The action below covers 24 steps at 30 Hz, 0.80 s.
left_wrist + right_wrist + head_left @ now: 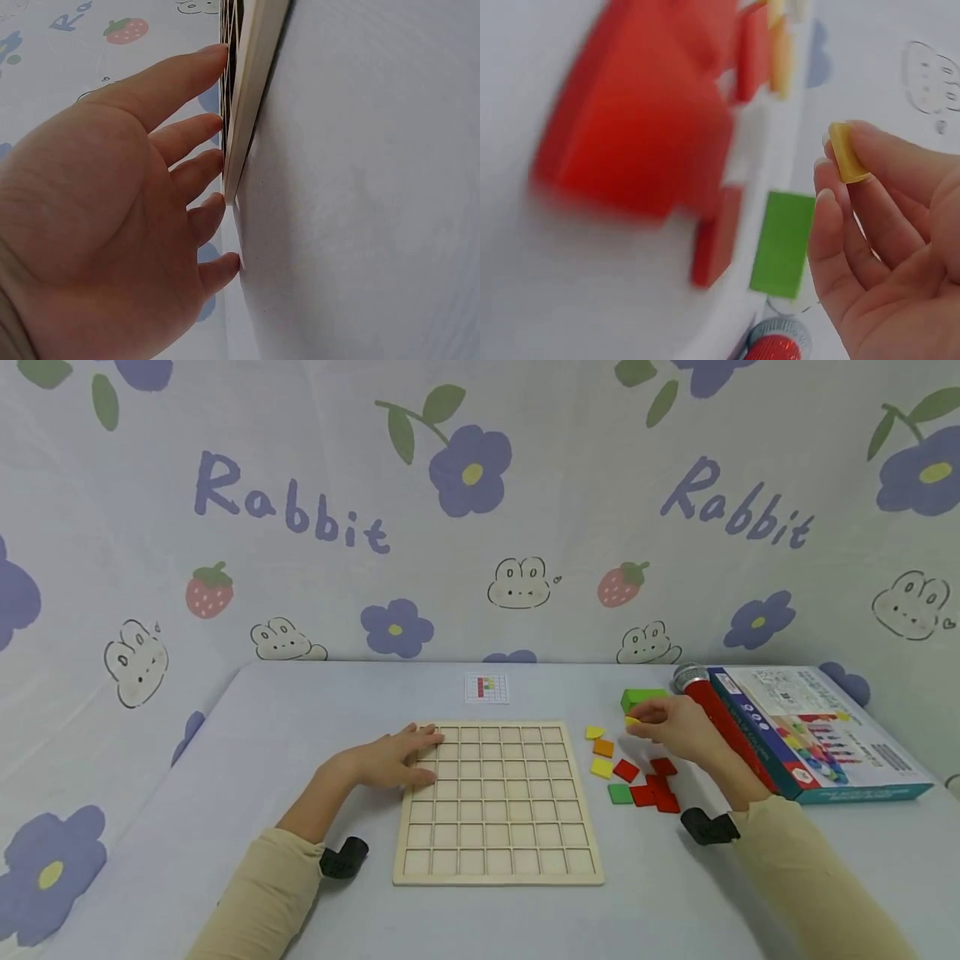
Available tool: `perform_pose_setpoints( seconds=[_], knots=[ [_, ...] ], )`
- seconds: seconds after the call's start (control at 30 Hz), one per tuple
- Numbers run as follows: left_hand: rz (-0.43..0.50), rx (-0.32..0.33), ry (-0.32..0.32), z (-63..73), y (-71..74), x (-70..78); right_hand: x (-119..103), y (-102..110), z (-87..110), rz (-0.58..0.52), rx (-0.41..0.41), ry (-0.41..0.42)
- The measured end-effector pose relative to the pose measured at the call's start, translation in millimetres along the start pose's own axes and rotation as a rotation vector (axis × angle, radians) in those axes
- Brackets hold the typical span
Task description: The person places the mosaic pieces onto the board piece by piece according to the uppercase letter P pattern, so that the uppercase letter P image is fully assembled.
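Observation:
In the head view my left hand (392, 758) lies at the upper left edge of a wooden grid board (498, 884). Its fingers are spread, the fingertips on the frame and the nearest squares. The left wrist view has these straight fingers (191, 139) against the board's edge (255, 67). Over to the right, my right hand (681, 728) pinches a small yellow tile (846, 152) between thumb and fingers, held up in front of a green block (642, 697). Loose tiles lie between this hand and the board: red tiles (660, 793), a green tile (620, 793), an orange tile (603, 747) and yellow tiles (602, 767).
A small card (486, 688) printed with a coloured grid lies behind the board. On the right, a red microphone (723, 722) leans along a flat picture box (855, 735), close to my right forearm. A rabbit-print cloth (435, 585) hangs behind the white table.

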State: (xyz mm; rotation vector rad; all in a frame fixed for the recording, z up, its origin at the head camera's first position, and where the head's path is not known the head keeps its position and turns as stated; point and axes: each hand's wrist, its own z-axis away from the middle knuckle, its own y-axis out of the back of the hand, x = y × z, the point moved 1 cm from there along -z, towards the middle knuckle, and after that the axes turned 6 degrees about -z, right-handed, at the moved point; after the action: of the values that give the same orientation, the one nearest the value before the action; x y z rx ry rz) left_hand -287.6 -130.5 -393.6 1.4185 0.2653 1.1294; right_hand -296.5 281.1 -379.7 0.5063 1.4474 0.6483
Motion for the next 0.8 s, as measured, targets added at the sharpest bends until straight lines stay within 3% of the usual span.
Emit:
perform_pose_setpoints(
  seconds=[0.27,0.53,0.8],
  knots=[
    [-0.006,0.005,0.008,-0.5,1.9,-0.1,-14,-4,0.8,-0.196,0.048,0.043],
    [0.003,0.013,0.008,0.1,0.5,-3.9,-36,-26,-7.5,-0.341,0.003,-0.009],
    [-0.005,0.010,0.010,-2.5,-1.4,-2.4,-56,-52,-12.5,-0.463,-0.069,0.016]
  ],
)
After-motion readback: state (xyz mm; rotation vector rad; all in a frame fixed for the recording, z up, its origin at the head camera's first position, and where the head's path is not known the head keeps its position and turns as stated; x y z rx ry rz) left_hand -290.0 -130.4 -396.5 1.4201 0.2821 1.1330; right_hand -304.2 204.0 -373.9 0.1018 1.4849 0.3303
